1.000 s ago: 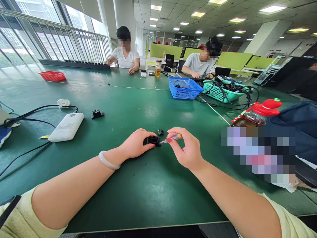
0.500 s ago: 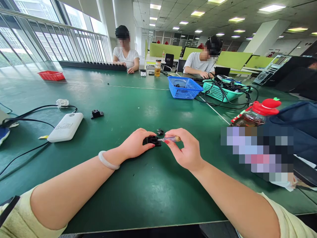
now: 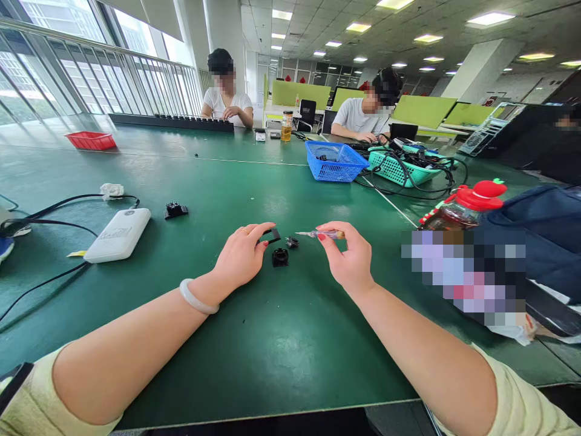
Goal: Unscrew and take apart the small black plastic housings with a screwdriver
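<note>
Between thumb and fingers, my left hand grips a flat black plastic frame just above the green table. Below it a small square black housing with a round opening rests on the tabletop. Beside that lies a little cluster of small dark parts, too fine to tell apart. My right hand pinches a small screwdriver with a clear handle, its tip pointing left and touching nothing. Further left sits another black part.
A white power bank with black cables lies at left. Beyond are a red tray, a blue basket and a green basket of cables. A red-lidded bottle stands at right. Two people sit across the table.
The black frame has come apart from the housing and moved up with my left hand; the housing now lies on the table. My right hand has drawn the screwdriver away to the right.
</note>
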Demonstrator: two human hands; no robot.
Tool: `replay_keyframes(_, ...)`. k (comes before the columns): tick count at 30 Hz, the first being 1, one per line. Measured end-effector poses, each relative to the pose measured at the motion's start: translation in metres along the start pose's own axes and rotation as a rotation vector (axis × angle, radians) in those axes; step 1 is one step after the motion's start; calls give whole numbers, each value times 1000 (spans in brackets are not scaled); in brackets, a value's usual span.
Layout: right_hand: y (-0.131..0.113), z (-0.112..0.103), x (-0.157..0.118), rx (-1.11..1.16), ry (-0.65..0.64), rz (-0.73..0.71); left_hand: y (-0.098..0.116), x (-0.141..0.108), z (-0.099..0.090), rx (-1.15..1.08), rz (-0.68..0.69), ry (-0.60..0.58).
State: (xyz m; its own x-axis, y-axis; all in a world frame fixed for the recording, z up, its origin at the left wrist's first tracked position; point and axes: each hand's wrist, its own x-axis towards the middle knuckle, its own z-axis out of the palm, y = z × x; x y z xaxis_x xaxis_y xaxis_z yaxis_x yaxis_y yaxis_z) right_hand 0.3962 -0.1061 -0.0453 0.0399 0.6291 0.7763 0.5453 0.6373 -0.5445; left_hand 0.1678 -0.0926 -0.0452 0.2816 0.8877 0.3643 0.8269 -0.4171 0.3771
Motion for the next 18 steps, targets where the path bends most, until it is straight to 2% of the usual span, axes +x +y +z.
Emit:
replay_keyframes(4, 7, 5, 2, -3, -56, 98, 5, -2, -4, 271, -89, -98)
replay_keyframes(7, 3, 6, 0, -1, -90, 100, 6, -5, -4, 412, -85, -160)
replay_keyframes(9, -1, 6, -1, 3, -109, 102, 5, -7, -2, 449, -62, -154)
replay_keyframes(11, -4, 6, -1, 8, -122, 102, 4, -8, 1, 423, -19, -105)
replay_keyframes(14, -7, 6, -1, 7, -144, 73, 3, -6, 6, 257, 100, -61)
replay_keyframes(18, -15, 5, -3, 24, -183, -15, 2, -3, 14, 38, 255, -204)
